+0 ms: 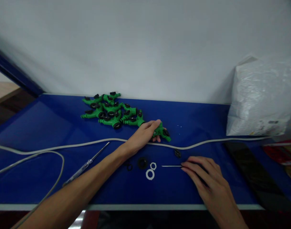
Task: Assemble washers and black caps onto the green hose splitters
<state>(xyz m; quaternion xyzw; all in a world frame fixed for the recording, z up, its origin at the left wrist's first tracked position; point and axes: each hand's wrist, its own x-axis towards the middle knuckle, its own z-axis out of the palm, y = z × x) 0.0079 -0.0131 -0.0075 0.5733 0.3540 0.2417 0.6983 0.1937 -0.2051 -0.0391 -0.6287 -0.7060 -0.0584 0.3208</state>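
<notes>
Near the middle of the blue table, my left hand (148,130) is closed round a green Y-shaped hose splitter (157,129) with a black valve knob. The hand hides part of it. Fingertips of my right hand (204,176) pinch the right end of a thin metal rod (171,166) lying level over the tabletop; that end is mostly hidden. Just left of the rod lie two white rings (150,174), a thick black ring (142,163) and a smaller black ring (129,167). A small black knob-like part (177,153) sits above my right fingers.
Several green hose splitters (109,117) are heaped at the back left. A clear-handled screwdriver (88,163) lies beside my left forearm. A pale cable (190,147) crosses the table (195,117). At right are a white plastic-wrapped package (259,98), a dark flat object (252,171) and a red packet (283,152).
</notes>
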